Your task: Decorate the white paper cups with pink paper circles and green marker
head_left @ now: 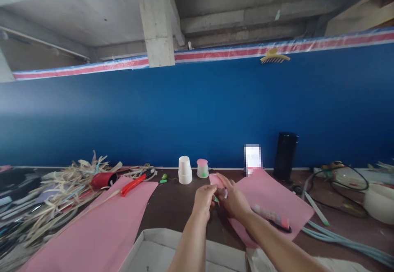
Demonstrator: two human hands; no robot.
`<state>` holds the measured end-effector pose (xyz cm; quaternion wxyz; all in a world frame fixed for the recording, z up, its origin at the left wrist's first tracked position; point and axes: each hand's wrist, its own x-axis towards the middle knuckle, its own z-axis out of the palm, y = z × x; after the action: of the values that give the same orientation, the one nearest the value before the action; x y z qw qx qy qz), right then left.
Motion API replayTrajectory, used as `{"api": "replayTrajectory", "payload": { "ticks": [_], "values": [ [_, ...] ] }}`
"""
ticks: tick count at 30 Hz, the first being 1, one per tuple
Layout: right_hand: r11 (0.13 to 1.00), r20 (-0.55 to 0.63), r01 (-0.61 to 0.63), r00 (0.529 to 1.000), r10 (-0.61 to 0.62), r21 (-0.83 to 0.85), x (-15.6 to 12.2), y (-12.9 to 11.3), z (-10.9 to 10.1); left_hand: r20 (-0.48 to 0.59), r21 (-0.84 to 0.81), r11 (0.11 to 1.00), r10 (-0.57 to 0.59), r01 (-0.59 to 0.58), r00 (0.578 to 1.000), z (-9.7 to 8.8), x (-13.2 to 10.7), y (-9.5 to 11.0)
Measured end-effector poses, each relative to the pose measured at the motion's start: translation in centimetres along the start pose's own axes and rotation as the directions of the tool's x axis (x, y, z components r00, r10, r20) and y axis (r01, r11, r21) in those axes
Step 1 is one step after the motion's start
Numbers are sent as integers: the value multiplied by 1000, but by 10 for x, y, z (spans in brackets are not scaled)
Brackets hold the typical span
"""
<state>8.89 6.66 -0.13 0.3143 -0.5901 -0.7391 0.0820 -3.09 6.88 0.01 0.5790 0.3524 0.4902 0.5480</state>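
Observation:
My left hand and my right hand meet above the dark table, fingers pinched together on a small round pink paper piece. A bit of green shows between the fingers. Just behind my hands stand stacked white paper cups upside down and a small cup topped with pink paper. A pink tube lies on the pink sheet by my right forearm.
A second pink sheet lies at left with red-handled scissors, a red cup and a heap of straw strips. A white box sits near me. A black cylinder, cables and a white bowl stand right.

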Motion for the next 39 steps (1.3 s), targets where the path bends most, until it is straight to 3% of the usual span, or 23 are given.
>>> {"api": "replayTrajectory", "payload": {
  "ticks": [12,21,29,39],
  "values": [
    [995,-16,8,1000,-6,95,28,-25,-1,-26,-101,978,181,-183,983,-10,11,14],
    [989,-5,36,999,-36,145,52,-40,21,-117,33,971,238,-236,964,-30,35,21],
    [990,19,26,999,-29,138,58,-34,50,-199,56,985,171,-163,965,-34,45,8],
    [990,49,5,999,-12,141,62,-26,64,-254,-3,994,105,-110,961,-36,58,-5]
  ]
}}
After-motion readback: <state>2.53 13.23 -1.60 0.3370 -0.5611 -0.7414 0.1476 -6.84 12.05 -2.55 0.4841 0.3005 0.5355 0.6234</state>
